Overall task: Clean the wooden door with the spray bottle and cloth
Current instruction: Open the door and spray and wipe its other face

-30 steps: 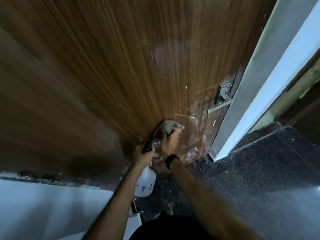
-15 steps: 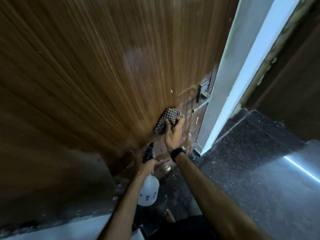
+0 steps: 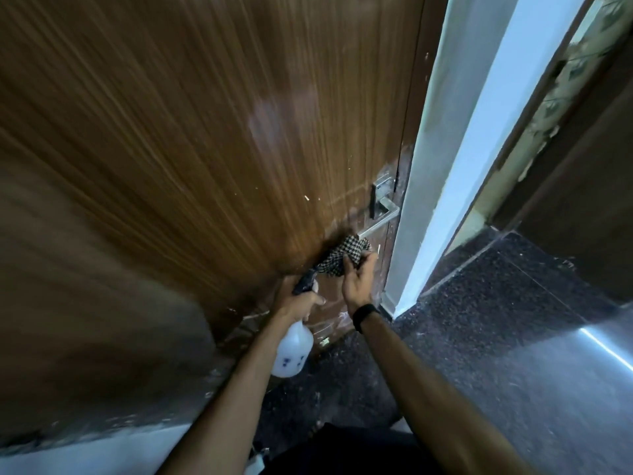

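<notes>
a: step shown? where is the cloth [image 3: 344,257]?
b: wiping; it lies on the wooden door [image 3: 205,132], under the right hand [image 3: 358,281] fingers, which pinch it, just below the handle [image 3: 383,214].
a: next? the container?
b: probably wiping on toward the handle. left hand [image 3: 298,303] fingers curl round the spray bottle [image 3: 291,351]; contents unclear.

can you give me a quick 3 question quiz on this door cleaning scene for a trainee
1. True or false: the right hand presses the checked cloth against the wooden door.
2. What does the left hand hold? A) a brush B) the spray bottle C) nothing
3. Which metal fitting sits just above the cloth?

Key
1. True
2. B
3. The door handle
</notes>
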Available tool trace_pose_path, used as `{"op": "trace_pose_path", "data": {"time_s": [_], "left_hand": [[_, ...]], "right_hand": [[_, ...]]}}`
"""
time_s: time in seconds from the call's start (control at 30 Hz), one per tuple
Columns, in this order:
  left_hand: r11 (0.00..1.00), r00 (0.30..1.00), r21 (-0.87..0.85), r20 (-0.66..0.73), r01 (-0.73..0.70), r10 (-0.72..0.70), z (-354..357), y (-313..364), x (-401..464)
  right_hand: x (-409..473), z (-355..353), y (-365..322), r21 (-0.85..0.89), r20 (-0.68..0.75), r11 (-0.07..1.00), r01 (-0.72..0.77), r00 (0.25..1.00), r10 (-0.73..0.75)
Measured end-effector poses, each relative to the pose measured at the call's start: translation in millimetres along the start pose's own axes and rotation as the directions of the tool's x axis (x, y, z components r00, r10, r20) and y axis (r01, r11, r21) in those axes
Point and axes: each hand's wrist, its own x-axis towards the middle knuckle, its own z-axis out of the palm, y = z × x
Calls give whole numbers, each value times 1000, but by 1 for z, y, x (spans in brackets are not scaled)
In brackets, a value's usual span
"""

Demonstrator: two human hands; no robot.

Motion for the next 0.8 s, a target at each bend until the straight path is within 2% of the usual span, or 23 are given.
{"op": "trace_pose_path", "data": {"time_s": [0.17, 0.37, 0.43, 0.53, 0.67, 0.73, 0.8], "left_hand": [[999, 997, 45, -83, 10, -6, 16, 27, 5], [999, 979, 42, -202, 12, -3, 24, 39, 2], [1000, 971, 2, -239, 10, -10, 19, 39, 5], [999, 966, -37, -256, 14, -23, 12, 38, 5], [999, 973, -32, -228, 21, -27, 8, 32, 6], [999, 974, -25, -223, 24, -29, 8, 31, 6], [1000, 974, -28, -228, 10, -16, 8, 32, 6]], "right_hand": [[16, -10, -4, -8, 61, 1000, -13, 998, 13], [9, 10, -13, 12, 111, 995, 99, 989, -100], [9, 19, -17, 38, 75, 990, 134, 988, -137], [11, 25, -9, 98, 23, 993, 70, 997, -73], [21, 24, 7, 199, -114, 969, -144, 979, 169], [27, 24, 5, 186, -156, 969, -164, 969, 193], [28, 27, -8, 212, -155, 972, -100, 979, 134]]}}
